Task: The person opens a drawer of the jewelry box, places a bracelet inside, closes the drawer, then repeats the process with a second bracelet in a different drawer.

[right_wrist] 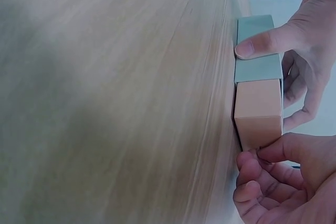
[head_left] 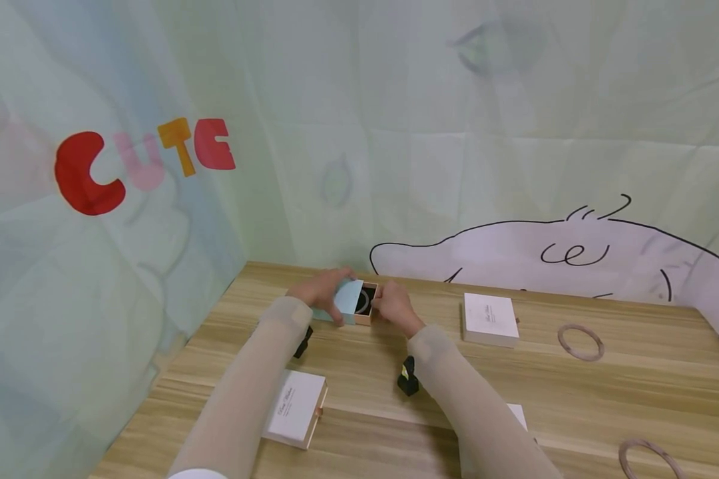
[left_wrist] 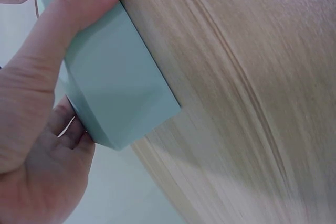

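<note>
At the table's far edge is a pale blue-green gift box (head_left: 349,296) with a sliding peach drawer (right_wrist: 257,114), which is partly pulled out to the right. Black lining and part of a greyish bangle (head_left: 365,303) show inside it. My left hand (head_left: 319,291) grips the box's outer sleeve (left_wrist: 121,72), thumb on the near side and the other fingers round the far side. At the drawer's outer end, my right hand (head_left: 395,307) pinches between thumb and index finger (right_wrist: 283,182); whether a pull tab is between them is hidden.
White lettered boxes lie at the right (head_left: 490,318) and left front (head_left: 296,407); another white box (head_left: 517,414) is partly behind the right forearm. Two bangles lie at right, one farther back (head_left: 580,342), one nearer (head_left: 647,444). Small black objects (head_left: 408,378) sit near the forearms. Printed cloth (head_left: 425,166) hangs behind.
</note>
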{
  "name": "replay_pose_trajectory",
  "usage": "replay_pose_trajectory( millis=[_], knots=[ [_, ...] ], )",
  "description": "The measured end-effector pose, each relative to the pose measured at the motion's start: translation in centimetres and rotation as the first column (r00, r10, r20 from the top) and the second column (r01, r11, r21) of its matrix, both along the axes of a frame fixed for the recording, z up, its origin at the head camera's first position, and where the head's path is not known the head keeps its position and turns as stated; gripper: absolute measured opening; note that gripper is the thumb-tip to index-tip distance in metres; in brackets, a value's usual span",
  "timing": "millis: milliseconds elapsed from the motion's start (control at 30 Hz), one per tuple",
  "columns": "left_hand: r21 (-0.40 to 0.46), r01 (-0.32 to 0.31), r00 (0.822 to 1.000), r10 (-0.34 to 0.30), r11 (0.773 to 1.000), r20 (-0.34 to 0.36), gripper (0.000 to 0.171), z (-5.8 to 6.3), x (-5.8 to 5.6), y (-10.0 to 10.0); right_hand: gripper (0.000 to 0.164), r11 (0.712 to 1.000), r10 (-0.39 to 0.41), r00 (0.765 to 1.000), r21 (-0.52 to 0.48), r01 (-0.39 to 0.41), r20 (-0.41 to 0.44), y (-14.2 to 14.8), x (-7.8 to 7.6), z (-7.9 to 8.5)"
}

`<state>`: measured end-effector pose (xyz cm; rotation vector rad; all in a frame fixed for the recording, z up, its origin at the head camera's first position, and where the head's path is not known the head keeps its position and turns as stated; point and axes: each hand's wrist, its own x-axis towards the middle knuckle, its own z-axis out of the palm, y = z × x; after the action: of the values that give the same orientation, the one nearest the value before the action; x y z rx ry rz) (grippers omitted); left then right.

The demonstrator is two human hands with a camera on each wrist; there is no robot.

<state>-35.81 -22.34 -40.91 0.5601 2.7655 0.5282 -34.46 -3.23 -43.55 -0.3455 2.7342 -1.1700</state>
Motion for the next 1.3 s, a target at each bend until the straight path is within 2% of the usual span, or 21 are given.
replay_pose_trajectory(
  millis=[533, 933, 1300],
  knots=[
    [-0.01, 0.005, 1.0, -0.005, 1.0, -0.011, 0.092, 0.4, 0.4, 0.1, 0.026, 1.0, 0.012, 0.999, 0.014, -0.011, -0.039, -0.4, -0.1, -0.3],
    [-0.018, 0.005, 1.0, -0.005, 1.0, -0.022, 0.093, 0.2, 0.4, 0.1, 0.028, 1.0, 0.013, 0.999, 0.023, -0.012, -0.043, -0.9, -0.3, -0.6],
    [0.005, -0.018, 1.0, 0.018, 1.0, 0.006, 0.091, 0.1, 0.4, 0.1, 0.027, 1.0, 0.005, 1.0, 0.017, -0.005, -0.024, -1.1, -0.4, -0.6]
  ],
)
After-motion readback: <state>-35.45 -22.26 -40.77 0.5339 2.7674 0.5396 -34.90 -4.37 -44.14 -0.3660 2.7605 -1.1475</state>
